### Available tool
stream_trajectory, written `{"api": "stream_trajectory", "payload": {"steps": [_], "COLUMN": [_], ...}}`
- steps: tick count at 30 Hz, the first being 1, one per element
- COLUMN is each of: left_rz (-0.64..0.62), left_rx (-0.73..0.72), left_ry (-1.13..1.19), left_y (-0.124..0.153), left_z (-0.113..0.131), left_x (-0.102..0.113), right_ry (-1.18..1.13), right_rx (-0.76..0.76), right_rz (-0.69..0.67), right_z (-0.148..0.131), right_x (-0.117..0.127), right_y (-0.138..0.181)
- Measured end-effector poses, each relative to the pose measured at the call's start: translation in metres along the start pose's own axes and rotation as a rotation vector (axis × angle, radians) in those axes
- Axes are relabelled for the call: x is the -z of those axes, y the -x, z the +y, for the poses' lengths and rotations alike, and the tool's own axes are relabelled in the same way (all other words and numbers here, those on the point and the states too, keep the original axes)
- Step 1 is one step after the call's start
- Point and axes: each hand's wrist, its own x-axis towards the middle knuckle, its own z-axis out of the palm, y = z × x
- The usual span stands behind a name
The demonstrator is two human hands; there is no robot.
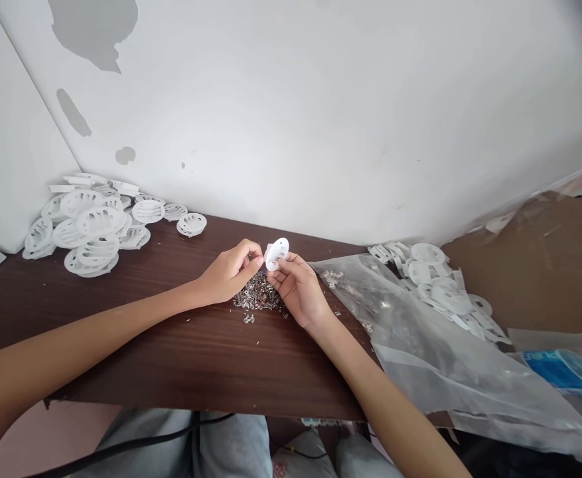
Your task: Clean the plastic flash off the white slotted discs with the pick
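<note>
My right hand (298, 285) holds a small white plastic disc (276, 253) upright between thumb and fingers, above the middle of the dark wooden table (171, 345). My left hand (231, 271) is pinched, with its fingertips against the disc's left edge; whatever small piece it grips is too tiny to make out. Just below both hands lies a little heap of small metal clips (257, 295).
A pile of white slotted discs (91, 222) lies at the back left against the white wall. More white discs (435, 279) sit at the right beside clear plastic bags (430, 358). A brown cardboard sheet (539, 265) and a blue packet (567, 372) lie far right.
</note>
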Motion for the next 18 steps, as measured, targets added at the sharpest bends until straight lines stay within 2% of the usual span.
{"api": "stream_trajectory", "payload": {"steps": [7,18], "left_rz": [-0.007,0.083], "left_rx": [-0.009,-0.041], "left_ry": [-0.047,-0.122], "left_y": [0.0007,0.0026], "left_z": [0.0032,0.0012], "left_x": [0.0020,-0.0022], "right_ry": [-0.028,0.007], "right_rx": [-0.001,0.005], "right_rz": [0.016,0.024], "right_z": [-0.0039,-0.0012], "right_x": [-0.0006,0.0007], "right_y": [0.0005,0.0018]}}
